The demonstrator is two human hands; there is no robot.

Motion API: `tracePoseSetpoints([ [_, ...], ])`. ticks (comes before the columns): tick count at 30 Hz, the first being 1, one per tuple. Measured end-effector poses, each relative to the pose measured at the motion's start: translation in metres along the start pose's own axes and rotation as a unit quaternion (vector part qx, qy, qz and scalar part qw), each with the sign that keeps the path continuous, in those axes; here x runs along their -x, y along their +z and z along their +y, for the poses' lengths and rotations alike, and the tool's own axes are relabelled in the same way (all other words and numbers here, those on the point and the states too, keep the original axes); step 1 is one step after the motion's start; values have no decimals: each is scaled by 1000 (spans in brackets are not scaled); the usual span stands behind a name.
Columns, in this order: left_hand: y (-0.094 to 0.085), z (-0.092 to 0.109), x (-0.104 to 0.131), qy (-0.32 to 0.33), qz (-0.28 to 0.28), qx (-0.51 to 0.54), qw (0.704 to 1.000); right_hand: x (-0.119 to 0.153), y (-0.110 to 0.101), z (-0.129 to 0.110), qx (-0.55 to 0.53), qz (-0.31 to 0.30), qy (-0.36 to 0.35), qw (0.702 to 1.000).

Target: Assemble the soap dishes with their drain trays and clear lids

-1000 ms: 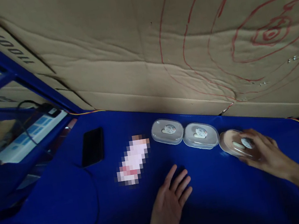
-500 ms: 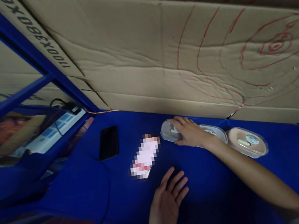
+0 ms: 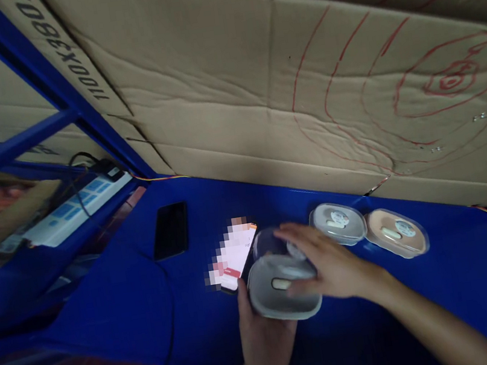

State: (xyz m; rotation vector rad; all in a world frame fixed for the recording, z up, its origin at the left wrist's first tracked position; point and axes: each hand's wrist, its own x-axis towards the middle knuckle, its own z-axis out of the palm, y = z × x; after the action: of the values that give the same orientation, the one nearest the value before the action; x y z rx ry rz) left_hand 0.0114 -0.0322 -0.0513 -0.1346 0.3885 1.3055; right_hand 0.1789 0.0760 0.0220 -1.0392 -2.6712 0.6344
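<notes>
A grey oval plastic container (image 3: 268,301) with a small whitish latch-like piece on it is held up over the table, tilted toward me. My left hand (image 3: 267,340) cradles it from below, its thumb along the left side. At its far side a clear lid (image 3: 268,243) stands raised and tilted, somewhat blurred. My right hand (image 3: 335,260) has its fingers over the lid's edge, with the thumb close to the whitish piece. Two more closed containers, a grey one (image 3: 351,227) and a peach one (image 3: 382,226), stand to the right.
A lit phone (image 3: 240,253), partly pixelated, lies just left of the hands. Farther left are a dark phone (image 3: 171,230) and a black cable (image 3: 170,315). Cardboard (image 3: 214,107) walls the back of the blue table (image 3: 114,299); a power strip (image 3: 78,210) sits at left.
My right hand has brought the leftmost container from the back of the table toward me. The left hand, open before, now supports it, and the clear lid is tilted up from it.
</notes>
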Motion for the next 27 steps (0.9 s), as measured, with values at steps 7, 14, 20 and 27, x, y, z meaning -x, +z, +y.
tracePoseSetpoints([
  [7,-15,-3,21,-6,-16,15,1000,-60,12,59,217,10,64,974],
  [14,-21,0,23,6,-23,35,999,-29,14,18,197,3,24,980],
  [20,-22,-3,25,1,1,22,1000,31,34,-48,1,-81,-51,995],
  [27,-22,15,36,23,20,4,1000,13,35,-3,23,64,-33,997],
])
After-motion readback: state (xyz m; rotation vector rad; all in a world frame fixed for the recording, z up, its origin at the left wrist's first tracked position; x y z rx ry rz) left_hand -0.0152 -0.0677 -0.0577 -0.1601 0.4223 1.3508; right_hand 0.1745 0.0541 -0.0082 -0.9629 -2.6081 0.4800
